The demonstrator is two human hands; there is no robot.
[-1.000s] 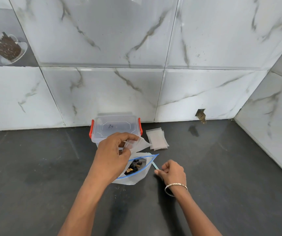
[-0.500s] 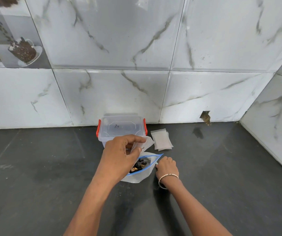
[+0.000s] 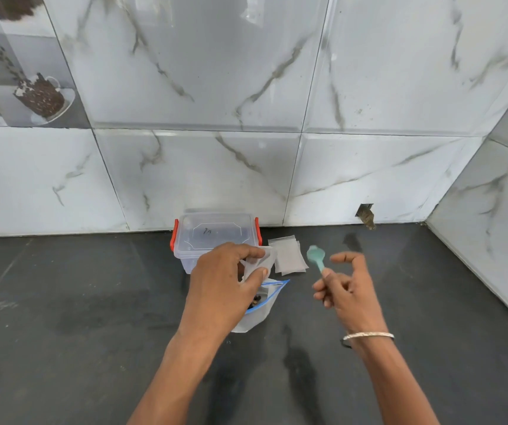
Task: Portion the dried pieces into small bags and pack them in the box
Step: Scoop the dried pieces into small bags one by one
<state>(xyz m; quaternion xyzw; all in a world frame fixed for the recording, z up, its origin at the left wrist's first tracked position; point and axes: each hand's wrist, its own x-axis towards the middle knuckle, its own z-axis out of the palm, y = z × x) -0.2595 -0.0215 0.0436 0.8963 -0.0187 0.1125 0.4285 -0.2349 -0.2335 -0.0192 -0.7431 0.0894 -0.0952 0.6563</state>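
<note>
My left hand [image 3: 225,282] pinches a small clear bag [image 3: 263,260] between thumb and fingers, above a blue-rimmed zip bag [image 3: 265,305] with dark dried pieces inside. That zip bag lies on the black counter, partly hidden under my left hand. My right hand [image 3: 346,286] holds a small teal spoon [image 3: 316,257] by its handle, bowl up, lifted off the counter to the right of the zip bag. A clear plastic box [image 3: 216,237] with red clips and its lid on stands against the wall behind my left hand. A stack of small empty bags [image 3: 288,256] lies to the right of the box.
The black counter [image 3: 78,317] runs to a marble-tiled wall behind and a side wall at the right. A small broken hole [image 3: 366,213] sits at the wall's foot, right of the bags.
My right hand has lifted the teal spoon off the counter beside the zip bag and moved up and right. My left hand keeps hold of the small bag.
</note>
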